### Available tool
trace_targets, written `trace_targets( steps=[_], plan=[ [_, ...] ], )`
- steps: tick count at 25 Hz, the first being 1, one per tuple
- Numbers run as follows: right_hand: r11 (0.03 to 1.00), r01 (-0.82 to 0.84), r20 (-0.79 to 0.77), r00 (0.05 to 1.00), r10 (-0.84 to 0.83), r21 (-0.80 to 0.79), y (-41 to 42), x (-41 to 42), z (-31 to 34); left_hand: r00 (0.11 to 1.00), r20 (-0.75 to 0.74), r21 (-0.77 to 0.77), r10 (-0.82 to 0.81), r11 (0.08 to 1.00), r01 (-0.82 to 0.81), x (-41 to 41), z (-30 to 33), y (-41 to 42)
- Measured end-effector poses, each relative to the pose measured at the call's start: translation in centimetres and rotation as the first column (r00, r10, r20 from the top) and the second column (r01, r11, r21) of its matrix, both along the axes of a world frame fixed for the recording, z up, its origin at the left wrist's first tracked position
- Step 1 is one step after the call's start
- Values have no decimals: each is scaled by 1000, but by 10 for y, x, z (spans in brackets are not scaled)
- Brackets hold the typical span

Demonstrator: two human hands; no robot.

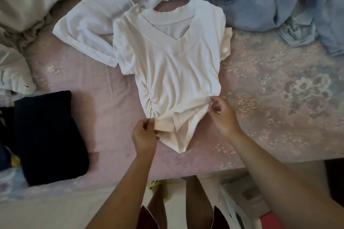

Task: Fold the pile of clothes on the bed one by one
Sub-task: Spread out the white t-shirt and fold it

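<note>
— From where the head camera looks, what is the person holding?

— A white V-neck top (pixel 167 65). It lies flat on the pink flowered bedsheet (pixel 270 98), neck away from the person, lower edge near the edge of the bed. The left hand (pixel 144 135) pinches the lower left corner of the hem, with fingers and thumb closed on the cloth. The right hand (pixel 221 112) is at the lower right side of the top; its fingers are curled and touch the fabric there, so it seems to grip the edge too.

— Is the top smooth?

— Not completely. It is gathered in small wrinkles on the left side near the waist, and the hem is turned up between the two hands.

— And the other clothes?

— Behind the top, partly under its left shoulder, lies another white shirt (pixel 89 24). At the far right there is a heap of light blue denim clothes (pixel 270 2), not folded. At the left, near the bed edge, a dark navy folded garment (pixel 50 135) lies well apart from the top. In the far left corner I see beige and white cloth (pixel 22 2), crumpled.
</note>
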State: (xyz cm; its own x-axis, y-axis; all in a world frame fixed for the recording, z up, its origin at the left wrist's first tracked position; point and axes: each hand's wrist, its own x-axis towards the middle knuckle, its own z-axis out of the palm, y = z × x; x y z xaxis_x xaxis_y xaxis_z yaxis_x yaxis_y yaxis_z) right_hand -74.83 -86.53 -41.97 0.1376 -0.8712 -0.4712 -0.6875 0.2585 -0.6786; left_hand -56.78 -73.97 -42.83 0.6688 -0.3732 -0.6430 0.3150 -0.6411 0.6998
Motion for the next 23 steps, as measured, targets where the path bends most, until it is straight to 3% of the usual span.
trace_targets(
  steps=[2,4,7,9,10,12,14,15,16,18,19,20,22,23],
  plan=[
    [988,-99,-99,991,87,-122,11,0,-1,997,-70,-50,-37,998,33,5,1,0],
    [948,-304,-225,934,277,-93,14,6,-3,972,-55,-101,-230,969,224,2,-1,4],
    [882,-471,-450,782,432,29,8,21,-10,798,279,18,-535,833,552,-8,-8,2],
    [895,-445,-502,769,396,26,5,33,-13,766,463,75,-446,881,467,-9,-7,-7],
    [925,-379,-492,801,341,23,3,36,-14,831,443,72,-336,937,341,-10,-2,-15],
    [948,-310,-486,819,304,71,-3,37,-12,978,203,-15,-53,998,57,-10,6,-30],
    [894,-439,-562,719,408,88,-4,31,-9,991,-58,-164,120,978,-128,-11,18,-40],
    [877,-480,-561,717,414,34,-4,24,-10,983,-130,-229,133,960,-160,-12,21,-42],
    [890,-453,-510,777,369,-45,-5,17,-11,986,-134,-274,97,953,-131,-13,22,-41],
    [941,-277,-297,931,212,-195,-11,2,-11,993,78,-256,-84,961,101,-15,22,-31],
    [934,-248,-215,957,195,-256,-14,-5,-13,941,252,-198,-226,940,279,-16,16,-20],
    [885,-321,-216,941,260,-336,-15,-11,-13,828,424,-111,-367,886,450,-17,9,-8],
    [662,-587,-352,809,470,-466,-11,-13,-15,456,649,171,-609,700,693,-18,-11,16],
    [574,-679,-395,734,553,-457,-9,-9,-17,315,684,287,-659,639,713,-19,-20,23]
  ],
)
